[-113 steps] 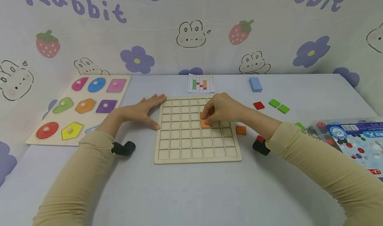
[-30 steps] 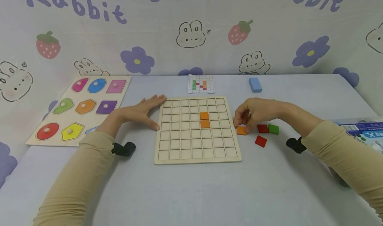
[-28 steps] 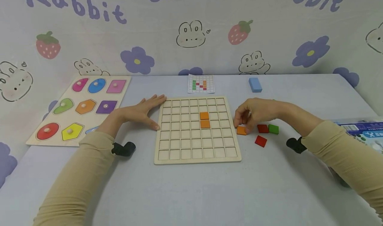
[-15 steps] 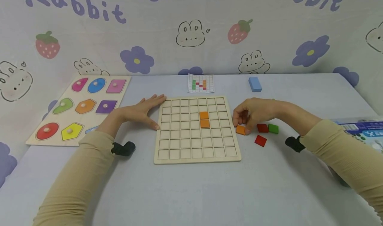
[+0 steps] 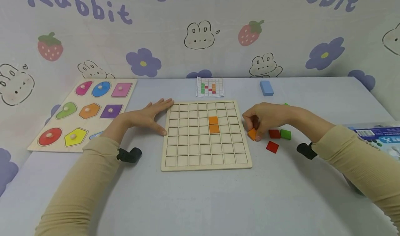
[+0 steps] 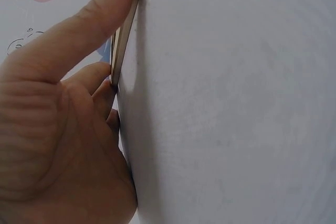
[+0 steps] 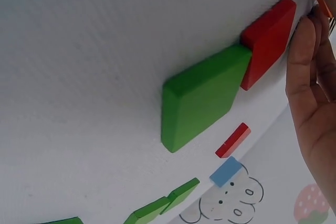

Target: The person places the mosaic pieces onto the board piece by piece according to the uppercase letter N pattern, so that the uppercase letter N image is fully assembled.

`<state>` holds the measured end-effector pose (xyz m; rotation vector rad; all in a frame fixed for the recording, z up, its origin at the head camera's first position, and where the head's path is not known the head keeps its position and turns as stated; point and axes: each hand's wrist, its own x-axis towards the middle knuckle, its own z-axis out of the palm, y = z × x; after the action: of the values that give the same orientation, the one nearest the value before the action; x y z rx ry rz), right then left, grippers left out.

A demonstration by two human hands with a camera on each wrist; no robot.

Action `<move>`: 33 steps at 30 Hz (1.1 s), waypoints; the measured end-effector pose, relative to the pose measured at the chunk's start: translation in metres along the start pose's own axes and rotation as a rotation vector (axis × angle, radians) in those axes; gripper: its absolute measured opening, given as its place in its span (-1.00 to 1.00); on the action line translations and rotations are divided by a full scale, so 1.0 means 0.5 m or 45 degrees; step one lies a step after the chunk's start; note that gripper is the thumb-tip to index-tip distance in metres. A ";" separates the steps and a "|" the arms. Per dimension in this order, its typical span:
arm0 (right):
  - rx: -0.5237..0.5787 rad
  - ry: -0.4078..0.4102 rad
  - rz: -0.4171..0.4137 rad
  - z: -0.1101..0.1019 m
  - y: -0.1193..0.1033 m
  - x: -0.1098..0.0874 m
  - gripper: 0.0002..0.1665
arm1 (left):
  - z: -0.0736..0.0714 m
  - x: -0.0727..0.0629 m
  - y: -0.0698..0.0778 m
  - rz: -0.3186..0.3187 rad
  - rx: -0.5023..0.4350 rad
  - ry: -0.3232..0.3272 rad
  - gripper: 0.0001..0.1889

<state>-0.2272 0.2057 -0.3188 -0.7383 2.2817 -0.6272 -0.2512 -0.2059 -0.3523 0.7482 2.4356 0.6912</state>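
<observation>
A wooden grid board (image 5: 193,159) lies mid-table with two orange square tiles (image 5: 214,124) in neighbouring cells, one above the other. Just off its right edge, my right hand (image 5: 267,116) pinches another orange tile (image 5: 251,134) between thumb and fingers, turned corner-up. The right wrist view has only part of that hand (image 7: 312,72), at its right edge. My left hand (image 5: 145,120) has its fingers spread along the board's left side, thumb and fingertips touching the edge. From the left wrist, the thumb (image 6: 79,35) is seen against the board's side (image 6: 122,45).
Right of the board lie red tiles (image 5: 272,147) and green tiles (image 5: 285,134). Behind them is a blue block (image 5: 267,88). A printed grid pattern card (image 5: 210,87) lies behind the board. A shape puzzle (image 5: 72,121) occupies the left; a clear-sided box (image 5: 387,138) is at right.
My right hand has moved off the board to its right, leaving two orange tiles in the grid. The third orange tile, earlier flat, is now turned in its fingers. My left hand has stayed put.
</observation>
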 end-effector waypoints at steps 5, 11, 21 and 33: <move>-0.080 0.039 -0.005 -0.002 -0.003 -0.003 -0.65 | -0.002 0.000 0.000 -0.008 0.005 -0.005 0.20; -0.113 0.029 0.019 -0.013 -0.014 -0.009 -0.74 | -0.003 0.000 0.000 0.001 -0.014 -0.005 0.19; -0.044 0.069 -0.046 -0.026 -0.040 -0.004 -0.78 | -0.002 0.001 -0.001 0.003 -0.016 -0.003 0.20; -0.051 0.247 -0.069 -0.004 -0.063 0.022 -0.82 | -0.001 -0.001 -0.001 0.009 -0.007 0.001 0.18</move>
<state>-0.2252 0.1763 -0.3032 -0.7909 2.4644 -0.7066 -0.2513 -0.2066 -0.3523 0.7552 2.4315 0.7006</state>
